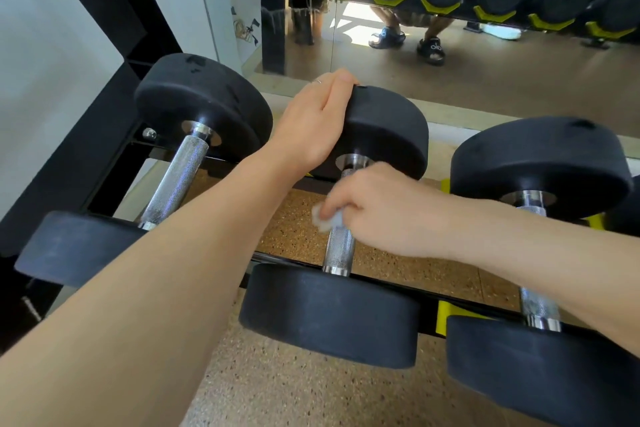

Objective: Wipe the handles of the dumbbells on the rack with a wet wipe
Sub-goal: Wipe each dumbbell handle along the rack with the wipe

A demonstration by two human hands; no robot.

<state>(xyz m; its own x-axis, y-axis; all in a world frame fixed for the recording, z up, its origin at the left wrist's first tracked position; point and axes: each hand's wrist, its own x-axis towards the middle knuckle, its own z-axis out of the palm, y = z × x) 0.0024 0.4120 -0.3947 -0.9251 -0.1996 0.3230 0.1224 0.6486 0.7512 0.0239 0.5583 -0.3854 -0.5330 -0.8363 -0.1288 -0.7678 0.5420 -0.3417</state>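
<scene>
1. Dumbbells sit in a row on the rack (429, 319), three in my view, each lying with its handle running away from me; the middle dumbbell (332, 315) has its near head closest to me, over the speckled floor (277, 392).
2. I see the right dumbbell (540, 367) just beside it, with a yellow cradle (445, 317) showing between their near heads.
3. The left dumbbell (79, 246) lies apart from my hands, its knurled handle (176, 180) bare.
4. My right hand (384, 215) is on the middle handle (339, 250); its fingers (341, 204) are curled shut around a white wet wipe (327, 220), which is pressed against the upper part of the steel grip. The lower part of the grip shows uncovered below the wipe.
5. My left hand (311, 121) reaches across and rests on the far head (388, 128) of the same dumbbell, fingers laid over its top edge and holding it; a ring shows on one finger.
6. Beyond the rack stands a mirror (485, 80), showing the reflected row of dumbbell heads on yellow cradles and a crouching person's legs and sandals.
</scene>
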